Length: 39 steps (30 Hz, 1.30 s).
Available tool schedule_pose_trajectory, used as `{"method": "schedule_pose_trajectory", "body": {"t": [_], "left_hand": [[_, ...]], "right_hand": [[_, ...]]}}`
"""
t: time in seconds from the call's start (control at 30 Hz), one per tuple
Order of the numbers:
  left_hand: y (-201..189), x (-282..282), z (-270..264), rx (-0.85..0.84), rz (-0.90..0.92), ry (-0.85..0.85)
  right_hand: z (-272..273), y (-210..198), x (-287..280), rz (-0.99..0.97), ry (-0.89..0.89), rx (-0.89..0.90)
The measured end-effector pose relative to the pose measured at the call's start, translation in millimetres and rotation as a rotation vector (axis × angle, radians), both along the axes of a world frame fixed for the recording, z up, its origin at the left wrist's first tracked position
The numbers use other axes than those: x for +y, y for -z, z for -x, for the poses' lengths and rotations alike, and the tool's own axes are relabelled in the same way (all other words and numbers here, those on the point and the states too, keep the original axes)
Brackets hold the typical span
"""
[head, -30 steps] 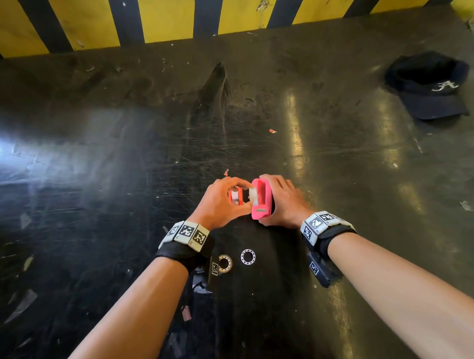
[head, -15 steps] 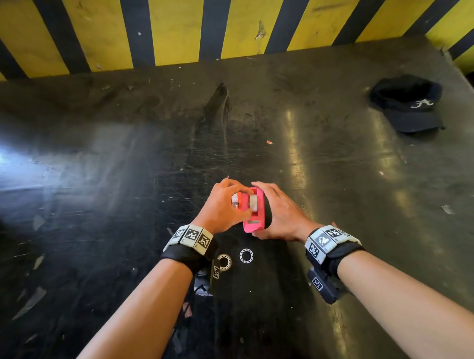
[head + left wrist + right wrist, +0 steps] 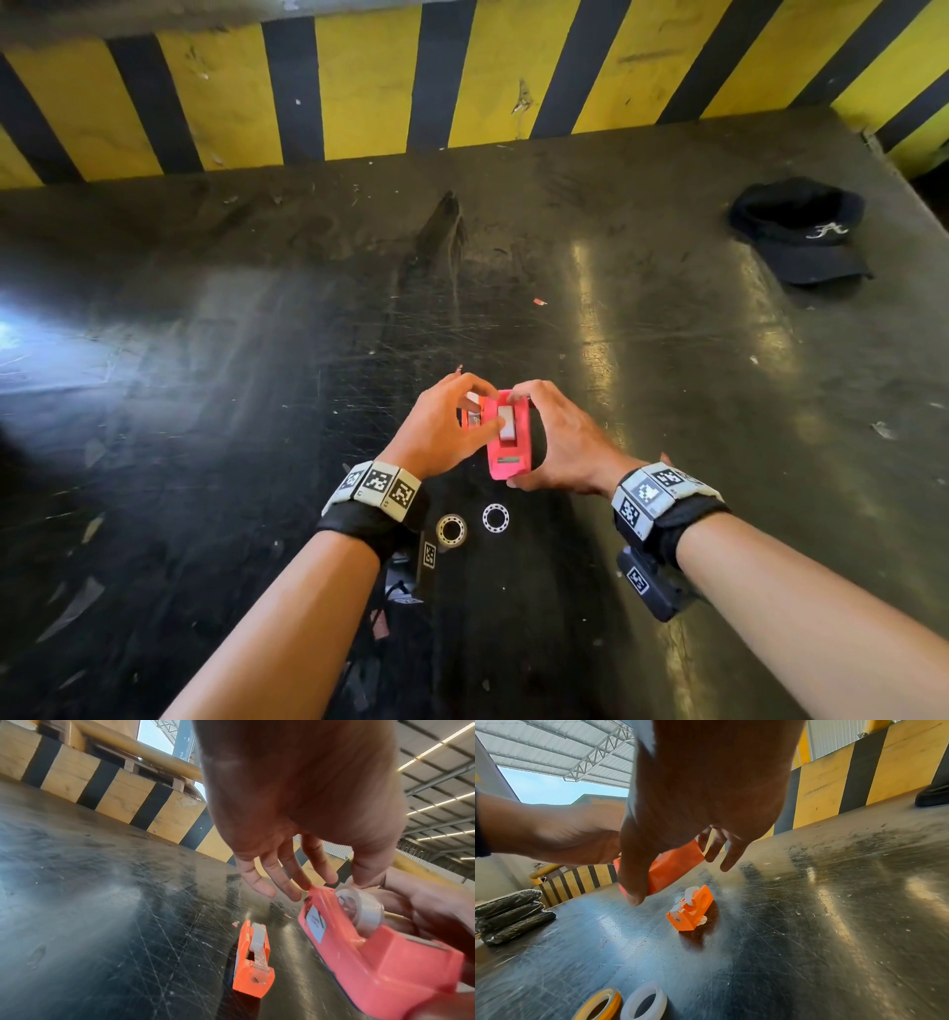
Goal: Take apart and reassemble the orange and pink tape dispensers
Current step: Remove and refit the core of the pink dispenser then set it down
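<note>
My right hand (image 3: 565, 447) grips the smooth pink plastic dispenser (image 3: 508, 437), clear tape roll (image 3: 359, 908) inside, while my left hand (image 3: 441, 426) pinches it.

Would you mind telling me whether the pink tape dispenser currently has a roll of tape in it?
Yes. In the left wrist view a clear tape roll sits in the cradle of the pink dispenser.
</note>
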<state>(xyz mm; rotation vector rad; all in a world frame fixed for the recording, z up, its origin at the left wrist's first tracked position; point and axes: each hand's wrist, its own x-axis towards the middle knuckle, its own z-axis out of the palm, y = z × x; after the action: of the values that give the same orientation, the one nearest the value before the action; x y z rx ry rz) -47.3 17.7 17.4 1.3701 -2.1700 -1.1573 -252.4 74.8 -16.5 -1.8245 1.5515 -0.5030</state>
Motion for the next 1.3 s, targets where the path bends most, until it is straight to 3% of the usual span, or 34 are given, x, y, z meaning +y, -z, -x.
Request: {"method": "schedule_pose_trajectory", "body": {"t": [0.37, 1.3], "left_hand": [[-6, -19, 3, -0.170, 0.081, 0.101], [5, 18, -1, -0.272, 0.267, 0.184]], "right_hand": [[-2, 1, -1, -0.007, -0.015, 0.035], [-5, 4, -8, -0.127, -0.010, 0.061]]}}
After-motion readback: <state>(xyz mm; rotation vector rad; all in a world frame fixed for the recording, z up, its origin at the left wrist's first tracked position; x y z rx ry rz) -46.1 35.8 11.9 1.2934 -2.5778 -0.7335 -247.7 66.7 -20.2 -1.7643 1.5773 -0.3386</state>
